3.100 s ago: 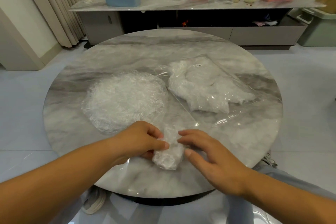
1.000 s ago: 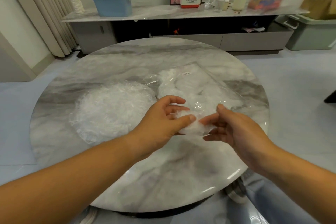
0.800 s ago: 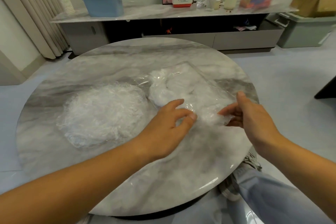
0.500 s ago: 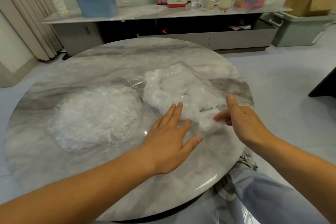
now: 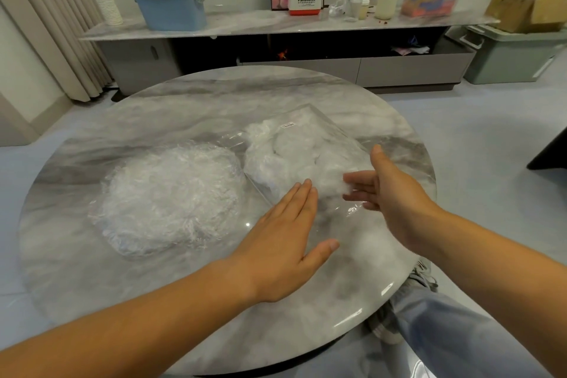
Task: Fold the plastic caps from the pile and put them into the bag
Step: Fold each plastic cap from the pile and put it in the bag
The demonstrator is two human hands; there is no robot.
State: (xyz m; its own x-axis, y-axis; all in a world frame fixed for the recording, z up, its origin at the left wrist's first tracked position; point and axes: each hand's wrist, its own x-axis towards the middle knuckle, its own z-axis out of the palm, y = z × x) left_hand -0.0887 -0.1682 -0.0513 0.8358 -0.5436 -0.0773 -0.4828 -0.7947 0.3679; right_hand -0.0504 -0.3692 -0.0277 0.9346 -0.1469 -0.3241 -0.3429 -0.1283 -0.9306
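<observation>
A loose pile of crinkled clear plastic caps (image 5: 171, 196) lies on the left half of the round marble table (image 5: 190, 107). To its right lies a clear plastic bag (image 5: 325, 126) with several folded white caps inside. My left hand (image 5: 285, 230) lies flat with straight fingers on the bag's near edge. My right hand (image 5: 392, 193) is at the bag's mouth, thumb raised and fingers stretched out. Its fingertips touch a folded cap (image 5: 329, 184) that sits among the others in the bag.
Behind the table runs a low marble-topped cabinet (image 5: 276, 24) carrying a blue bin (image 5: 168, 6), stacked cups (image 5: 106, 0), a Panasonic box (image 5: 305, 3) and other boxes. Curtains (image 5: 52, 24) hang at the left. A green crate (image 5: 515, 55) stands on the floor at right.
Both hands carried the folded cap from the table's near edge to the bag. The left hand flattened onto the bag, and the right hand's pinch on the cap has opened.
</observation>
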